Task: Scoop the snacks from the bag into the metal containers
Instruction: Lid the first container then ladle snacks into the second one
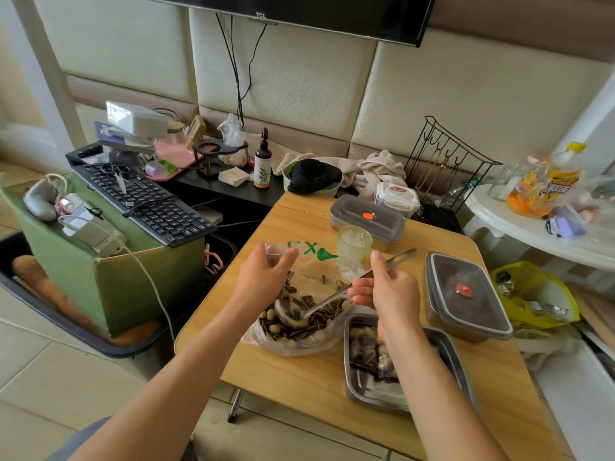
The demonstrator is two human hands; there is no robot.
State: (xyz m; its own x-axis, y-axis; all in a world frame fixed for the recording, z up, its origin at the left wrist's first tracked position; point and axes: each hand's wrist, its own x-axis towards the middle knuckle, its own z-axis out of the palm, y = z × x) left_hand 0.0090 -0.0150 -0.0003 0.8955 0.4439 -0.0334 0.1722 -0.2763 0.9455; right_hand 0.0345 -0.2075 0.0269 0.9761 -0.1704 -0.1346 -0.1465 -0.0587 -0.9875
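Note:
A clear plastic bag point(312, 277) with green print lies open on the wooden table point(299, 371), filled with striped sunflower seeds and nuts point(299, 327). My left hand point(266, 274) pinches the bag's far rim and holds it up. My right hand point(389, 287) grips the handle of a metal spoon point(327, 302), whose bowl is dipped into the snacks. An open metal container point(366, 394) sits to the right of the bag under my right forearm, with some snacks in it.
Two lidded metal containers point(366, 217) point(466, 294) stand at the back and right of the table, a green glass cup point(353, 244) behind the bag. A keyboard point(143, 201) on a green box lies left; a white side table point(532, 227) stands right.

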